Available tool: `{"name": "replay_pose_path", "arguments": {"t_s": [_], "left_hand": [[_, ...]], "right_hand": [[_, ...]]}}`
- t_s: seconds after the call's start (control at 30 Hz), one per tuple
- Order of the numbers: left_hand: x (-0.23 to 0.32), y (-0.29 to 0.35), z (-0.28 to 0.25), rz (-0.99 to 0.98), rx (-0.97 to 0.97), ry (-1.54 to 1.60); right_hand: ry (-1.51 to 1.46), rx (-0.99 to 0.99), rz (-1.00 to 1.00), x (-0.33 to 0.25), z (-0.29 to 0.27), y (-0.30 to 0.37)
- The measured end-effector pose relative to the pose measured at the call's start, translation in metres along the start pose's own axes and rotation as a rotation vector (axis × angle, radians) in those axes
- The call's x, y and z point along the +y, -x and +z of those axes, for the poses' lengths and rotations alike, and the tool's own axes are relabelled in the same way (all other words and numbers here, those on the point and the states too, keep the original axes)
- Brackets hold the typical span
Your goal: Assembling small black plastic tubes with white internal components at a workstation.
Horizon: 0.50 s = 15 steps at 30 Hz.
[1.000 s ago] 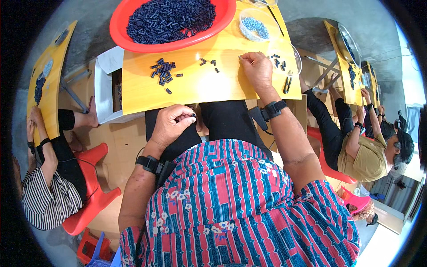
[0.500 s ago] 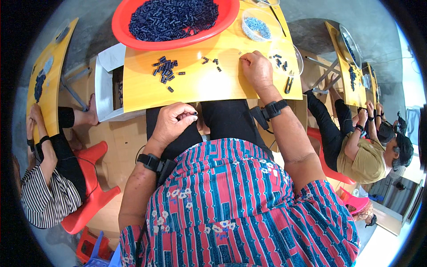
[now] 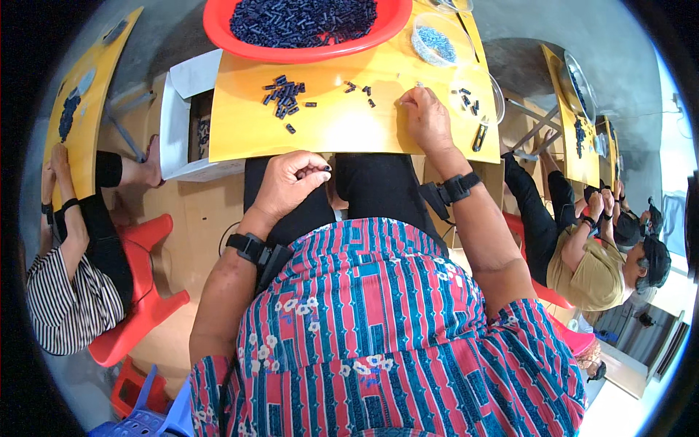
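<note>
My left hand (image 3: 293, 186) is held over my lap, just off the table's near edge. Its thumb and forefinger are closed on a small black plastic piece (image 3: 328, 168), of which only the end shows. My right hand (image 3: 428, 120) is over the yellow table (image 3: 320, 135), fingertips pinched together. A tiny pale speck (image 3: 419, 85) shows at those fingertips; what they hold is too small to make out. To the left lies a pile of small black plastic pieces (image 3: 284, 96), with a few more loose pieces (image 3: 368, 91) between it and my right hand.
A red basin (image 3: 218, 33) full of black pieces stands at the back. Beside it is a clear tub (image 3: 437, 47) of small bluish-silver parts. Black-handled thread snips (image 3: 480, 135) and a clear round lid (image 3: 499, 102) lie at right. Other people sit at tables on both sides.
The whole view has shifted slightly, moving the table up and right in the picture. My right fingertips now have a pale speck at them. My left hand keeps its pinch on the black piece.
</note>
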<state>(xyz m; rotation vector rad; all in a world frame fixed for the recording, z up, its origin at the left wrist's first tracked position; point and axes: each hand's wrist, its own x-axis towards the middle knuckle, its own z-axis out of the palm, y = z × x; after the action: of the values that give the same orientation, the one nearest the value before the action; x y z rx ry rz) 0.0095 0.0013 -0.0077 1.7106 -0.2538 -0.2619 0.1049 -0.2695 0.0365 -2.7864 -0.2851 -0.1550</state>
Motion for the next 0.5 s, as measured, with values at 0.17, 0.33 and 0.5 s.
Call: {"name": "replay_pose_path", "arguments": {"t_s": [0.17,0.33,0.5], "left_hand": [[-0.008,-0.003,0.001,-0.016,-0.008,0.059],[-0.009,-0.002,0.0,-0.028,0.014,0.167],[-0.008,-0.005,0.001,0.012,0.074,0.214]], "right_hand": [[-0.708,-0.082,0.182,-0.023,0.002,0.01],[-1.127,-0.398,0.359,-0.061,-0.001,0.024],[-1.241,-0.608,0.307,-0.082,0.015,0.039]]}}
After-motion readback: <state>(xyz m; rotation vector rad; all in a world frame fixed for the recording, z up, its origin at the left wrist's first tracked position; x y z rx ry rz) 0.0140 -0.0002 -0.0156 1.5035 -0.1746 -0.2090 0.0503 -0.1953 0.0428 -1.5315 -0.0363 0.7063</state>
